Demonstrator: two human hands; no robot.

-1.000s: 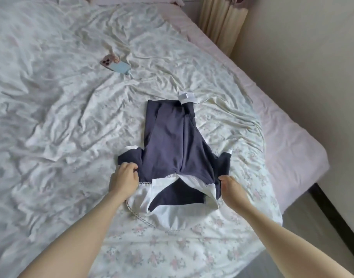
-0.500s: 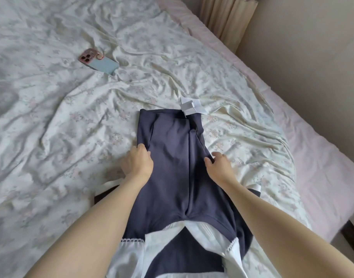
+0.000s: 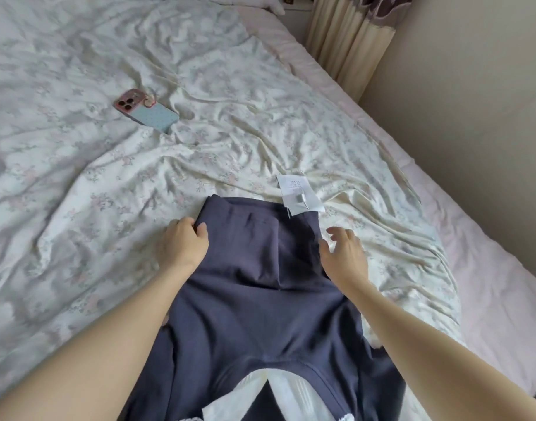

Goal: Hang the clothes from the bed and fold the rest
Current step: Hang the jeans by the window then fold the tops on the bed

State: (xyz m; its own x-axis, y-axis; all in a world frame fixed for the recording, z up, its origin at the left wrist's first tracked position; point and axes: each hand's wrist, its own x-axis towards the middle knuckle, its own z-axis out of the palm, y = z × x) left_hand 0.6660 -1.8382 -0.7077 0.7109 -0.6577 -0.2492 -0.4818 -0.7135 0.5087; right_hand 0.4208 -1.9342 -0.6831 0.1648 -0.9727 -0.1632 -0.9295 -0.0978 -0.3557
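Note:
A dark blue garment (image 3: 254,299) with a white collar lies lengthwise on the bed (image 3: 78,192), its sides folded in and its hem at the far end. A white paper tag (image 3: 298,194) sticks out at the hem's right corner. My left hand (image 3: 183,243) grips the garment's far left edge, fingers curled over the fabric. My right hand (image 3: 344,253) hovers at the right edge with fingers spread and loose, holding nothing.
A phone (image 3: 146,110) in a light blue case lies on the rumpled floral sheet, far left of the garment. The bed's right edge (image 3: 473,253) runs along a wall, with a beige curtain (image 3: 349,41) at the far corner.
Both hands have slid from the garment's shoulders near the collar up along its sides toward the hem. The right hand has let go and spread its fingers.

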